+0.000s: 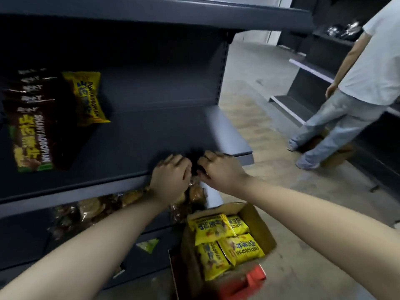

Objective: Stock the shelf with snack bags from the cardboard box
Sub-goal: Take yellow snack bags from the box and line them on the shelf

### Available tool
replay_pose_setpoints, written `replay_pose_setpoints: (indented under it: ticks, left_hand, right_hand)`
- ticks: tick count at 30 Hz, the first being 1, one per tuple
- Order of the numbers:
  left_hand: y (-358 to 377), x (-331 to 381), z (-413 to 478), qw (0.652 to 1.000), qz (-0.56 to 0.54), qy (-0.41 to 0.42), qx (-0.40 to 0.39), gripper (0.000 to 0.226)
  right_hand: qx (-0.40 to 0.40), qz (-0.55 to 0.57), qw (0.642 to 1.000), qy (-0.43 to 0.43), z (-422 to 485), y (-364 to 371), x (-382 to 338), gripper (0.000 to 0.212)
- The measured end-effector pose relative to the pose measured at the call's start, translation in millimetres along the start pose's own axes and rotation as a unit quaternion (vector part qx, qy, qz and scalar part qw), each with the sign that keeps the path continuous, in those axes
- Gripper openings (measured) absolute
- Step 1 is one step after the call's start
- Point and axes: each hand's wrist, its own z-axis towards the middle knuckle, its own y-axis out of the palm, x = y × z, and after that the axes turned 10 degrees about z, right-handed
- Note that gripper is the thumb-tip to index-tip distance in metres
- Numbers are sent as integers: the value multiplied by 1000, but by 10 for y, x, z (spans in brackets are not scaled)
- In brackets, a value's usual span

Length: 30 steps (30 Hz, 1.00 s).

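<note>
Though blurred, hands (pixel 171 176) (pixel 220 172) curled at shelf edge (pixel 86 188), grip unclear; yellow snack bags (pixel 240 247) in cardboard box (pixel 258 221).

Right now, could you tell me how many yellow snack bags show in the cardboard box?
4 yellow snack bags: back left, back right, front left, front right of the cardboard box. Others may lie hidden beneath.

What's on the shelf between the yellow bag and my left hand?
Nothing: the head view shows only bare dark shelf between the yellow bag and the left hand.
</note>
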Motion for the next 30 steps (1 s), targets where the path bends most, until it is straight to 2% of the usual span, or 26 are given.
replay_pose_setpoints:
  ticks: [3, 6, 9, 12, 13, 18, 23, 26, 30]
  left_hand:
    - [231, 257, -157, 998, 38, 42, 29, 30]
    - [422, 471, -335, 994, 16, 100, 34, 30]
    - [585, 683, -527, 989, -1, 130, -76, 23]
    - [756, 860, -709, 968, 4, 82, -238, 24]
    - [813, 899, -759, 962, -3, 58, -267, 24]
    - [1124, 1007, -924, 943, -4, 8, -332, 24]
    - [1444, 1058, -1090, 926, -28, -61, -371, 25]
    - [1612, 1082, -1106, 918, 1, -55, -392, 36]
    - [1794, 1114, -1049, 885, 51, -50, -461, 55]
  right_hand:
    - [21, -3, 999, -30, -393, 137, 158, 25]
    - [-32, 22, 999, -9, -690, 352, 298, 29]
    - [-103, 49, 993, 36, -955, 600, 433, 25]
    - [-159, 51, 984, 56, -1195, 848, 589, 25]
    - [-175, 55, 981, 67, -1270, 932, 646, 25]
    - [-272, 67, 951, 134, -1632, 1419, 911, 28]
    - [-363, 99, 913, 157, -1860, 1852, 1062, 34]
    - [-390, 127, 898, 156, -1928, 2027, 1081, 49]
    - [-414, 144, 884, 163, -1914, 2173, 1034, 69]
